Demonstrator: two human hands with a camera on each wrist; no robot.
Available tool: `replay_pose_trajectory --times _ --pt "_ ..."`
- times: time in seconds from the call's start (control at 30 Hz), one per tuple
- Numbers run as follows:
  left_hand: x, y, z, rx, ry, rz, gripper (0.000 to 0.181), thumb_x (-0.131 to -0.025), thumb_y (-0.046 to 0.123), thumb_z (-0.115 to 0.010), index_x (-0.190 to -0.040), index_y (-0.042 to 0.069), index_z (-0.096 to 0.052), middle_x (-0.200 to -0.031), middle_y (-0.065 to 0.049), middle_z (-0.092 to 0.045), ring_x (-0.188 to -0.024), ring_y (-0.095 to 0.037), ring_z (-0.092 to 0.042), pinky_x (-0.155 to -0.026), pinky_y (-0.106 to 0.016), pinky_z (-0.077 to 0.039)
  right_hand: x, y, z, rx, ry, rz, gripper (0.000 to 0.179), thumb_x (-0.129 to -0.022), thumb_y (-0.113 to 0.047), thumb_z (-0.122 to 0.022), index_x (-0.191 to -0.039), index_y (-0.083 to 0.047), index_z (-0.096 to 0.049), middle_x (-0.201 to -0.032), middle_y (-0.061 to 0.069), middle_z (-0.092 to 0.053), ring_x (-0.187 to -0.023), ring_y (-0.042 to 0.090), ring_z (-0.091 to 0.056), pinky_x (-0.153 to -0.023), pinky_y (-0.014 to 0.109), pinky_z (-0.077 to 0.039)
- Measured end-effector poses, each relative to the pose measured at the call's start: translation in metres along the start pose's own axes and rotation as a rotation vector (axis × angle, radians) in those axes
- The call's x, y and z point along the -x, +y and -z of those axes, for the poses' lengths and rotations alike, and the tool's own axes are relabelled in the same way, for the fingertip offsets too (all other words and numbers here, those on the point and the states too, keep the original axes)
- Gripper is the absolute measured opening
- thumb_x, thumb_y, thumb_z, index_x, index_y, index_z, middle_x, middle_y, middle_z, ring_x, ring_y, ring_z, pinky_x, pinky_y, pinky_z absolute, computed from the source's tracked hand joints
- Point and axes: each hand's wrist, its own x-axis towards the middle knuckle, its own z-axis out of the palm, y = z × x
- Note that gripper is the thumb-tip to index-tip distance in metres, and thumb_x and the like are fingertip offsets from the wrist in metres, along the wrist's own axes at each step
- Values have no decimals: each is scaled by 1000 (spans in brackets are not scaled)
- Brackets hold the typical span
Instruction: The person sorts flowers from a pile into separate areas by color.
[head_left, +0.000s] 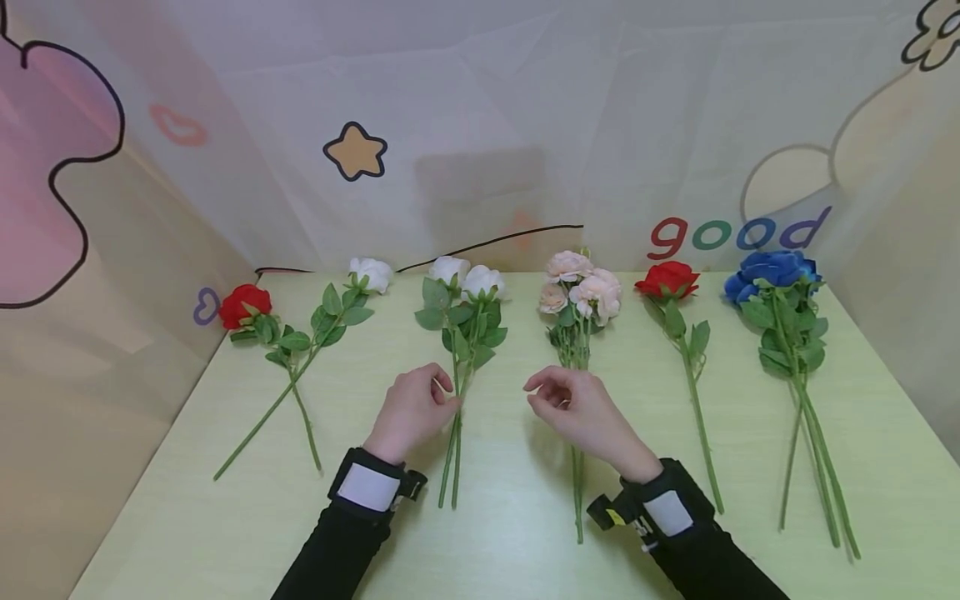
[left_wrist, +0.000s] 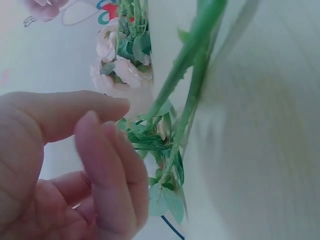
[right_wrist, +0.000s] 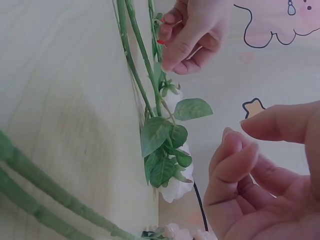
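Two white roses (head_left: 482, 282) lie on the table with their green stems (head_left: 456, 471) toward me. My left hand (head_left: 415, 407) hovers beside those stems, fingers loosely bent; in the left wrist view a gap shows between thumb and fingers, with thorny stems (left_wrist: 192, 65) to their right. A bunch of pale pink flowers (head_left: 596, 293) lies to the right. Over its stems (head_left: 577, 492) hangs my right hand (head_left: 581, 412), hiding their middle. In the right wrist view its fingertips (right_wrist: 250, 152) are loosely curled and hold nothing.
On the left, a red rose (head_left: 243, 306) and a single white rose (head_left: 371, 274) lie with crossed stems. Right of the pink bunch are another red rose (head_left: 667, 279) and blue flowers (head_left: 776, 273) with several stems. A printed cloth (head_left: 480, 92) hangs behind the pale table (head_left: 510, 550).
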Motion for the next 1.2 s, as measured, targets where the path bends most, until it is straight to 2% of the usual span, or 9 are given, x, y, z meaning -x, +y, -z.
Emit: replay_pose_trajectory --times 0.23,0.43,0.57,0.73,0.93,1.1,1.2 --pt "2 0 5 8 100 -92 9 -81 10 -68 -77 10 -60 -64 1 -56 -52 -14 -49 -49 -28 -40 0 -1 -3 -9 17 25 10 -87 -6 -63 -97 -6 -66 -78 4 -64 -69 15 -58 -62 30 -49" --pt "7 -7 12 26 174 -84 9 -81 10 -68 -78 10 -59 -67 1 -57 -52 -12 -51 -50 -28 -43 -1 -8 -7 -157 -26 -31 12 -89 -9 -62 -100 -5 -66 -88 10 -66 -75 22 -61 -65 30 -52" --pt "13 -16 25 2 203 -73 8 -82 10 -68 -82 8 -60 -69 -1 -58 -54 -14 -53 -51 -30 -44 -1 -16 -9 -283 -41 -89 14 -91 -11 -61 -103 -5 -64 -88 13 -64 -73 24 -61 -66 33 -52" --pt "21 -36 48 -72 222 -53 10 -82 10 -67 -87 7 -59 -71 -3 -59 -56 -15 -55 -53 -31 -45 -6 -30 -20 -466 -39 -108 19 -92 -8 -59 -109 -2 -59 -85 15 -61 -70 21 -59 -67 32 -52" --pt "29 -70 83 -183 225 2 12 -83 11 -66 -89 4 -60 -74 -7 -62 -56 -17 -55 -50 -30 -42 -15 -46 -40 -707 -79 -139 22 -94 -5 -53 -115 1 -54 -85 13 -60 -73 18 -56 -68 25 -50" --pt "38 -98 109 -288 235 76 18 -83 14 -67 -91 -1 -60 -77 -12 -62 -60 -23 -54 -51 -33 -42 -21 -61 -58 -846 -141 -162 24 -94 -5 -50 -117 2 -51 -84 9 -58 -74 17 -55 -68 22 -48" --pt "42 -110 118 -308 208 153 24 -86 19 -66 -92 -4 -59 -76 -14 -62 -61 -25 -54 -51 -34 -43 -23 -68 -68 -906 -176 -170 24 -94 -6 -50 -117 3 -50 -84 8 -57 -74 16 -54 -67 21 -47"
